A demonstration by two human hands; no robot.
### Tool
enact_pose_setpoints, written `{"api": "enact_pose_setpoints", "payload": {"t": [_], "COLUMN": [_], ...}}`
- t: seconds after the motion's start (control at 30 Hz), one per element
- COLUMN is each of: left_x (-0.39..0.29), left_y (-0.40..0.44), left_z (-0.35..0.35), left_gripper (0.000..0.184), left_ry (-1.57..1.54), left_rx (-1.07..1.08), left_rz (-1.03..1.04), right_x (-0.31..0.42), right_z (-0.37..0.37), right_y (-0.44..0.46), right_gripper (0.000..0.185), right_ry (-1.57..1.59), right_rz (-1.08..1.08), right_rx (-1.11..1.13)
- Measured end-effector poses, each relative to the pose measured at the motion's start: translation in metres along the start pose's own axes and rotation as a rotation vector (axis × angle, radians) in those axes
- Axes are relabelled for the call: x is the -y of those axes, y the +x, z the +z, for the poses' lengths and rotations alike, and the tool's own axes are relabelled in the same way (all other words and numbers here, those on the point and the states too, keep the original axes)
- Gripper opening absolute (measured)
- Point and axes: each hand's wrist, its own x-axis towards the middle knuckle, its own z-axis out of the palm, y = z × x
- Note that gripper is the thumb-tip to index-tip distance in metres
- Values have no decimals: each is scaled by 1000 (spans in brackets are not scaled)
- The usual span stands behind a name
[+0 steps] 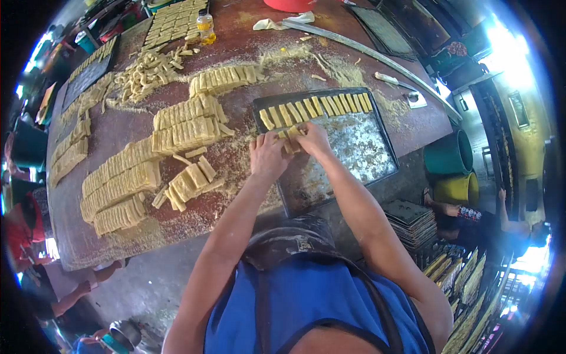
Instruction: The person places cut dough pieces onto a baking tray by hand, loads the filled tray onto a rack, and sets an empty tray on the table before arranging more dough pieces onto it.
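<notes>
A dark metal baking tray (359,147) lies at the table's near edge, its worn surface blotched with grey. Along its far side runs a row of pale yellow dough strips (317,107), set side by side with narrow gaps. Just below the left end of that row, a few more dough strips (289,141) are pinched between my two hands. My left hand (269,154) grips them from the left, over the tray's left edge. From the right, my right hand (314,141) closes its fingers on the same strips, which the fingers partly hide.
Stacked dough strips (187,133) and loose offcuts (144,76) cover the floury table (247,35) to the left. A bottle of yellow liquid (206,28), a long metal bar (365,44) and a scraper (416,99) lie farther back. Several trays (410,223) are stacked right; other people stand around.
</notes>
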Motion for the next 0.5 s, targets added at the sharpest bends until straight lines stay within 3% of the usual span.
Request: {"api": "enact_pose_setpoints", "payload": {"t": [0.17,0.27,0.37,0.5], "left_x": [-16,-26,-28,-48], "left_y": [11,16,21,20], "left_z": [-4,14,19,23], "left_gripper": [48,48,49,46], "left_ry": [64,97,133,127], "left_rx": [44,35,66,-35], "left_rz": [-66,-24,-91,-144], "right_x": [-6,-13,-6,-44], "right_z": [-16,-28,-66,-60], "right_y": [12,12,4,18], "right_gripper": [45,46,42,39], "right_ry": [74,-61,131,71], "right_rz": [15,-55,-6,-124], "right_rx": [101,184,353,291]}}
